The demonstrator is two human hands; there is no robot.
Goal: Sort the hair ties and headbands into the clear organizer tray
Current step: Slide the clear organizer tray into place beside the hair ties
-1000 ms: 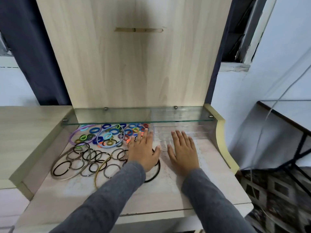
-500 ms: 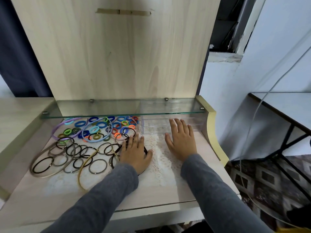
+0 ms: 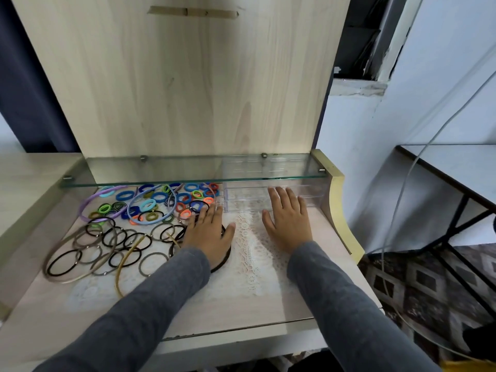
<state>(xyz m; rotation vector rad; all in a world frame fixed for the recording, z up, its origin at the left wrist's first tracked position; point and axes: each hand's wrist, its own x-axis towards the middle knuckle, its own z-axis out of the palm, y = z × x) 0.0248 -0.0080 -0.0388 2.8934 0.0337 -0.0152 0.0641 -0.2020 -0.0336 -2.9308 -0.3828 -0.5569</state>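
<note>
1. The left hand (image 3: 208, 234) lies flat, palm down, fingers straight and holding nothing. It rests on a black headband (image 3: 226, 260) whose curve shows past the wrist. Its fingertips reach the edge of the coloured hair ties (image 3: 174, 202).
2. The right hand (image 3: 288, 224) also lies flat and open, holding nothing, on a white lace mat (image 3: 252, 264). Its fingertips overlap the front wall of the tray (image 3: 314, 196); whether they touch it cannot be told.
3. Both hands lie much where they lay half a second ago. The left thumb is now spread wider towards the right hand.
4. The clear tray stands at the back right of the bench (image 3: 241, 312), under a glass shelf (image 3: 161, 170), and looks empty.
5. Left of the hands, small bright ties in blue, green and orange lie by the back edge. Thin black and grey ties (image 3: 107, 245) lie nearer the front.
6. Among them lie headbands (image 3: 150, 222) in blue, purple, taupe and gold, all outside the tray.
7. Compared with a second ago, the view has tipped lower, so the slot in the wooden back panel (image 3: 188, 89) sits nearer the top edge.
8. Grey sleeves (image 3: 349, 304) cover both arms.
</note>
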